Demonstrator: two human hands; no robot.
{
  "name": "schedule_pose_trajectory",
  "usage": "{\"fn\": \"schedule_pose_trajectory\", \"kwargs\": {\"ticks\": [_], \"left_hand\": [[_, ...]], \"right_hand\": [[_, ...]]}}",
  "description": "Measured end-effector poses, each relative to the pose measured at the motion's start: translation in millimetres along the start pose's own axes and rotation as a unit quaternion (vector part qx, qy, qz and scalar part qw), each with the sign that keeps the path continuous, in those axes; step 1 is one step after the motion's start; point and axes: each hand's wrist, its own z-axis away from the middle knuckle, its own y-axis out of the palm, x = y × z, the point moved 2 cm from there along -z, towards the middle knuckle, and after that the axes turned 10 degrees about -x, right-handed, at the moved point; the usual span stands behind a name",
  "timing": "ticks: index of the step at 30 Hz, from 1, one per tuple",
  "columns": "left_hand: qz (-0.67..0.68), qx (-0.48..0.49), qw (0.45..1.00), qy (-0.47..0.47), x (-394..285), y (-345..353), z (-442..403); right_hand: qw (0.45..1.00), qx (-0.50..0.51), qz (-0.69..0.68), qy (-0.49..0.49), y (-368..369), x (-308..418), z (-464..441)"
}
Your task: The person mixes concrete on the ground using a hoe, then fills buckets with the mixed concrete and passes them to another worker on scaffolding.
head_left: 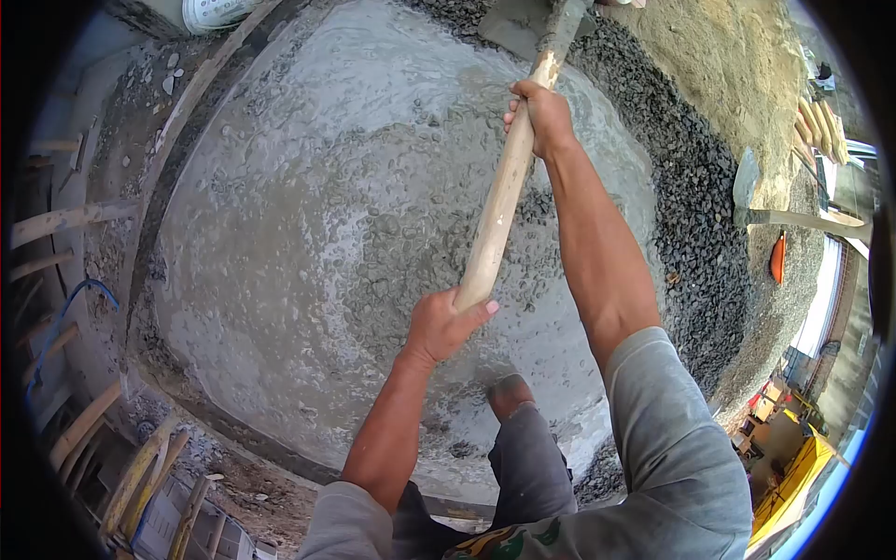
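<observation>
I hold a shovel (495, 219) by its pale wooden handle, which slants from lower middle to the top of the head view. My left hand (442, 325) is closed round the handle's near end. Farther up the shaft, my right hand (543, 117) grips it. The grey metal blade is at the top edge, by the dark gravel, and partly cut off by the frame. Beneath both hands spreads wet grey concrete (252, 252), wetter and paler toward its edges. One foot (511, 396) stands in the mix.
Dark gravel (705, 219) and a sand heap (695, 47) border the mix on the right. A second shovel (793, 219) lies there near an orange object (777, 259). Wooden poles (70, 221) and a blue hose (67, 313) are on the left; a white bucket (213, 14) stands top left.
</observation>
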Motion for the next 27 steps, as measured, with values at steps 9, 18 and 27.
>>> {"fn": "schedule_pose_trajectory", "kwargs": {"ticks": [9, 18, 27], "left_hand": [[0.042, -0.015, 0.987, -0.156, 68, 0, 91], [0.069, -0.040, 0.961, -0.266, 78, -31, 260], [-0.162, 0.089, 0.937, -0.295, 47, -70, 380]], "right_hand": [[0.982, -0.019, 0.104, 0.157, -6, -124, 58], [0.969, 0.001, 0.121, 0.216, -19, -198, 206], [0.938, -0.051, 0.029, 0.341, -73, -205, 355]]}}
